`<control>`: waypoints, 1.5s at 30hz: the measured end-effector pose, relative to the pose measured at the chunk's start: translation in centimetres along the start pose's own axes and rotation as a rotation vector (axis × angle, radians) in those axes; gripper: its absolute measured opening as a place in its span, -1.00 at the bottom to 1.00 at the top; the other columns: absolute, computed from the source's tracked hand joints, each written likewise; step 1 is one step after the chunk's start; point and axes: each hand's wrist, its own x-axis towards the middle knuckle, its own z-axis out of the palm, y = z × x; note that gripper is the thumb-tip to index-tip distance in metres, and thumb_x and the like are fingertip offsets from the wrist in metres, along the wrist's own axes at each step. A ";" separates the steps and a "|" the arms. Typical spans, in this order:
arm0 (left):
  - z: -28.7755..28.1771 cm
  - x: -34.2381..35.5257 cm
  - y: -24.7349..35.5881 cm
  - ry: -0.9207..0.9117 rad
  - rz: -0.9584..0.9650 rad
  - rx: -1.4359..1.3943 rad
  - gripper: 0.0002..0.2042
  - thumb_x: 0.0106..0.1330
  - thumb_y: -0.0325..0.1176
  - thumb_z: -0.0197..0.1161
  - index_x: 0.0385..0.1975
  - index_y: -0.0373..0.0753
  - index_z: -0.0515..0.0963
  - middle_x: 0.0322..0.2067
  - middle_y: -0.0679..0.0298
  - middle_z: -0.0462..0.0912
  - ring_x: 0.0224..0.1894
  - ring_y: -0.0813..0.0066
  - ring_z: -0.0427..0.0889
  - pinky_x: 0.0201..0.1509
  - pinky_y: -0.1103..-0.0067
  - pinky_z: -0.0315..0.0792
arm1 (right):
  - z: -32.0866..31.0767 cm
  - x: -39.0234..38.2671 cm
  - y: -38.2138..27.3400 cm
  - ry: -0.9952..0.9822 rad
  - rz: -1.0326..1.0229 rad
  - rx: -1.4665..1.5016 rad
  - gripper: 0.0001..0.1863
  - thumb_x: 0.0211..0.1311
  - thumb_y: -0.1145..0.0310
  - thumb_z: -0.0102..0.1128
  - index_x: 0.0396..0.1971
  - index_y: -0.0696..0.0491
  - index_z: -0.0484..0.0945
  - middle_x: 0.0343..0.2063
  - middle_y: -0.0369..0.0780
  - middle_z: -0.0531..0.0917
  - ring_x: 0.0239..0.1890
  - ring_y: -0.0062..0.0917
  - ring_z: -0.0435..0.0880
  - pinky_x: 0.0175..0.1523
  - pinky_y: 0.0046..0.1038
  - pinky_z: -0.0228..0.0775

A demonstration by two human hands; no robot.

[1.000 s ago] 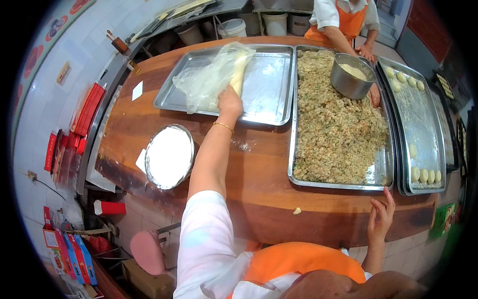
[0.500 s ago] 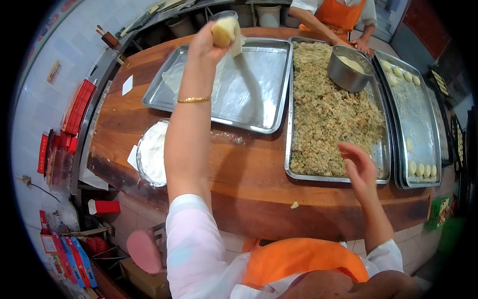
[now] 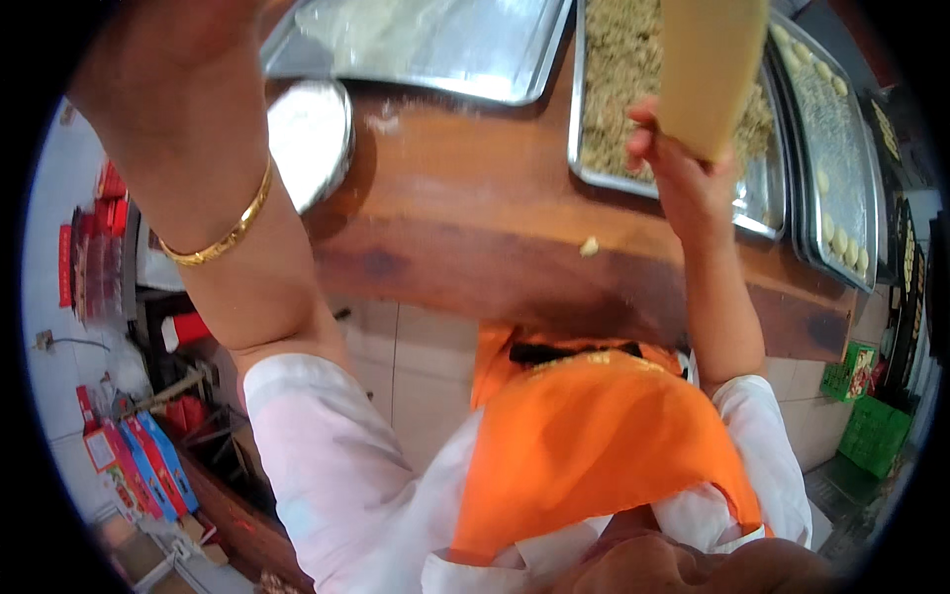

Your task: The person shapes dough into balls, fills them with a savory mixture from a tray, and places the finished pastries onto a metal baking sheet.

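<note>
My left hand [image 3: 163,49] is raised high at the upper left, its fingers cut off by the rim of the view, a gold bangle on the wrist. My right hand [image 3: 683,178] grips the lower end of a pale, smooth, elongated piece of dough [image 3: 714,64], held up over a metal tray [image 3: 579,170] of crumbly brownish-green filling. A second metal tray [image 3: 500,89], with translucent plastic sheet [image 3: 361,30] in it, lies to the left of the filling tray. A round container of white powder [image 3: 305,134] stands below that tray, partly behind my left arm.
Stacked trays [image 3: 836,158] with small pale dough pieces stand at the right end of the wooden table [image 3: 455,198]. Green crates [image 3: 866,436] are on the floor at right. Red boxes [image 3: 104,218] and coloured cartons [image 3: 148,465] sit at the left.
My left hand lifted the dough out of the plastic and rose to the upper left. My right hand moved up and took hold of the dough. The view has tilted down; the co-worker is gone from sight.
</note>
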 end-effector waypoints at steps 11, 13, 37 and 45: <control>-0.6 -24.7 -12.8 0.712 -1.036 0.769 -0.70 0.39 -0.24 0.23 -0.08 -0.38 0.60 -0.27 0.20 0.71 -0.27 0.56 0.65 -0.19 0.60 0.53 | -4.2 -15.3 2.8 -0.195 0.755 -0.524 -0.67 0.33 0.37 0.24 -0.01 0.23 0.49 -0.37 -0.20 0.71 -0.41 -0.68 0.69 -0.40 -0.63 0.53; 1.5 -25.8 -15.6 0.631 -0.946 1.630 -0.67 0.30 -0.28 0.26 -0.08 -0.43 0.57 -0.17 -0.04 0.65 -0.10 0.14 0.65 -0.01 0.33 0.49 | -3.0 -15.1 2.0 -0.185 0.626 -0.767 -0.59 0.28 0.29 0.30 0.00 0.24 0.49 -0.36 -0.04 0.72 -0.34 -0.34 0.75 -0.30 -0.39 0.58; 16.7 -14.6 -28.4 0.022 -0.411 1.506 -0.29 0.05 -0.23 0.47 0.27 -0.17 0.38 0.09 0.14 0.46 0.25 0.14 0.40 0.47 0.06 -0.06 | -9.0 -12.9 5.7 -0.446 -0.291 -1.213 -0.79 0.17 0.42 0.28 -0.18 0.06 0.61 -0.16 -0.15 0.62 -0.04 -0.18 0.57 0.07 -0.21 0.41; 15.8 -13.7 -29.2 -0.021 -0.337 1.497 -0.39 -0.07 -0.36 0.51 0.09 -0.24 0.51 -0.12 0.15 0.51 -0.03 0.12 0.49 0.16 0.23 0.36 | -14.6 -10.7 3.8 -0.167 -0.391 -1.641 -0.84 0.05 0.50 0.30 -0.32 0.05 0.61 -0.30 -0.18 0.61 -0.15 -0.22 0.58 -0.04 -0.20 0.42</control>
